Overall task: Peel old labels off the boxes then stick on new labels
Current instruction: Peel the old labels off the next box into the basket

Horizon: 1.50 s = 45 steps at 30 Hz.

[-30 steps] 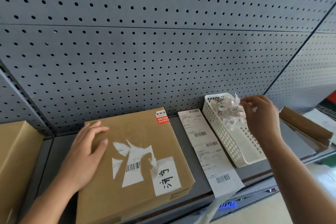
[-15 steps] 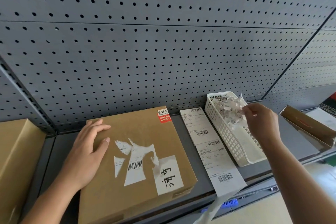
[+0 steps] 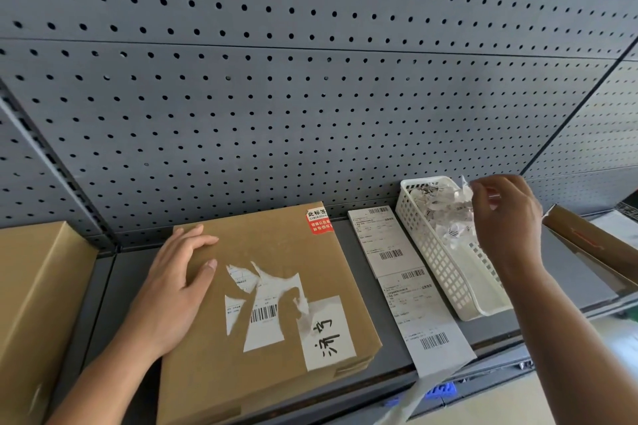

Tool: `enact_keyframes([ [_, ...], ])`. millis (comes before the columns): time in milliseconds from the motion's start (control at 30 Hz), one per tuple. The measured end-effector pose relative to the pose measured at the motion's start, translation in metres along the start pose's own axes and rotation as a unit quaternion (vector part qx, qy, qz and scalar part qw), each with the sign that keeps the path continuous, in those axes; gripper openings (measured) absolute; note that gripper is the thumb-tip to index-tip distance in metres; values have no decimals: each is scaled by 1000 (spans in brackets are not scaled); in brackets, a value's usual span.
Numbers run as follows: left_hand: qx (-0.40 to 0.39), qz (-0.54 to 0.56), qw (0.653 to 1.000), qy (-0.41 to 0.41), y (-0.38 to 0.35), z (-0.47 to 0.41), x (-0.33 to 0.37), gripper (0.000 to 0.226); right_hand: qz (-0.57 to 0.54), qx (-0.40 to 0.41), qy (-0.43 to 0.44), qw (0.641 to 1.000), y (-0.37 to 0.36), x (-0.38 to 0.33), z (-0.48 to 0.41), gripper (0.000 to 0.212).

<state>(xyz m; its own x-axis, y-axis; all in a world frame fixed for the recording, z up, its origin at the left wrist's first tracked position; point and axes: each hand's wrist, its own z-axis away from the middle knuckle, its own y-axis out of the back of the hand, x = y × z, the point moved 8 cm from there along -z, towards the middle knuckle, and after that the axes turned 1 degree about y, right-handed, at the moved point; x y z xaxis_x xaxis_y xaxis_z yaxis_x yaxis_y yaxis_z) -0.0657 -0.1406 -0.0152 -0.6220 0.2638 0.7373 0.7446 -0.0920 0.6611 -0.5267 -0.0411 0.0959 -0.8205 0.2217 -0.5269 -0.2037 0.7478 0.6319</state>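
Above the basket (image 3: 435,254), right hand (image 3: 507,217) pinches scrap (image 3: 464,185); left hand (image 3: 172,286) presses box (image 3: 293,245) flat.

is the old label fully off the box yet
No, partly on: torn white scraps with a barcode are stuck to the box top.

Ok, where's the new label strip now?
Head view, right of centre: the label strip lies on the shelf between the cardboard box and the white basket.

Head view, near, facing down at shelf (image 3: 366,252).
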Motion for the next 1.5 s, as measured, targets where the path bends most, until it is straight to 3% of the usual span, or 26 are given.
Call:
enact_keyframes([
  [733, -11, -8, 1000, 16, -3, 0, -3, 29, -122, -127, 131, 976, -67, -105, 32, 19],
  [1300, -20, -5, 999, 39, -2, 1, -3, 29, -201, -390, 175, 881, -152, -191, 125, 22],
  [1500, -20, -6, 999, 45, -1, 2, -3, 29, -212, -434, 170, 859, -164, -201, 140, 22],
])
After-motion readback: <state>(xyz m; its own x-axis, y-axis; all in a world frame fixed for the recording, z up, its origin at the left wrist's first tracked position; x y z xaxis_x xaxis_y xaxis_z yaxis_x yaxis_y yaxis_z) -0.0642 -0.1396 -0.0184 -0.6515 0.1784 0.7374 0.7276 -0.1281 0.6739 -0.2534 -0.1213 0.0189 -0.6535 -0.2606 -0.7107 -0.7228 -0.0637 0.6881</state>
